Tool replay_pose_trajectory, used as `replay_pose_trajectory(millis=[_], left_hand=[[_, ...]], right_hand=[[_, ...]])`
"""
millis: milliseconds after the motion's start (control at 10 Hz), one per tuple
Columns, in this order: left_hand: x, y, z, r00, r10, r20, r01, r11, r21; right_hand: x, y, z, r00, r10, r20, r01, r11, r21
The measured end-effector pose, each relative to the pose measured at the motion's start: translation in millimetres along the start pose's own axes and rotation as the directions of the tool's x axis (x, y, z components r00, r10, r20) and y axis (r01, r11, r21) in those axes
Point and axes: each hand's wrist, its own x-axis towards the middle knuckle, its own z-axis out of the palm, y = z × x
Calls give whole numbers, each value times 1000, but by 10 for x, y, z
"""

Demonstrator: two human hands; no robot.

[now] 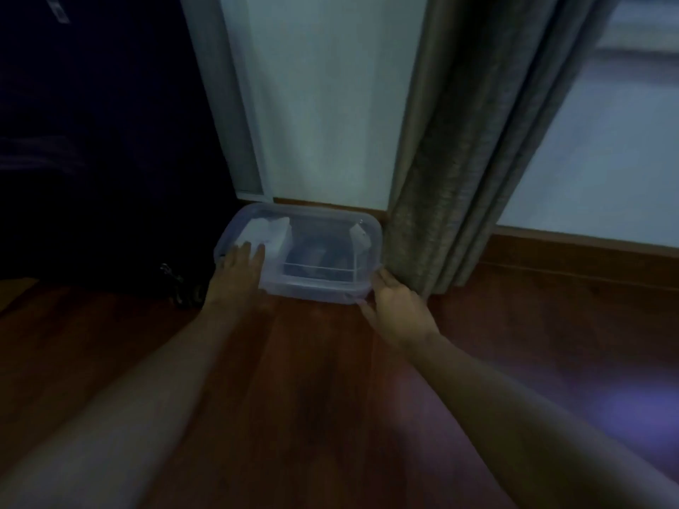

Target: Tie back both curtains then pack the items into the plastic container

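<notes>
You will find no text, label, brand or number you can read here; the pale tag point(359, 234) inside the plastic container point(301, 284) is too blurred.

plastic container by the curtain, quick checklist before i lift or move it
1. Lid on the plastic container: looks closed, with the left hand resting flat on top of it. Ok, though whether it is latched: cannot tell.
2. Right hand hold: its fingers are at the near right corner, by the rim. Firm grip: cannot tell.
3. Items inside: a white item at the left, something dark in the middle. Ok.
4. Curtain clearance: the fabric hangs right against the container's right end. Not ok, it may snag.
5. Curtain tied back: no tie visible in this view. Cannot tell.
6. Floor in front: bare wood where the arms reach. Ok.
</notes>
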Motion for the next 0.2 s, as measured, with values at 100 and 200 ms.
replay_pose_trajectory(millis=[100,200], left_hand=[[-444,324,-289,993,92,-76,-103,981,-166],[-878,754,-939,974,227,-2,-223,957,-188]], right_hand=[[-511,173,-411,994,53,94,-52,999,-18],[-1067,346,-1000,945,205,255,-198,979,-53]])
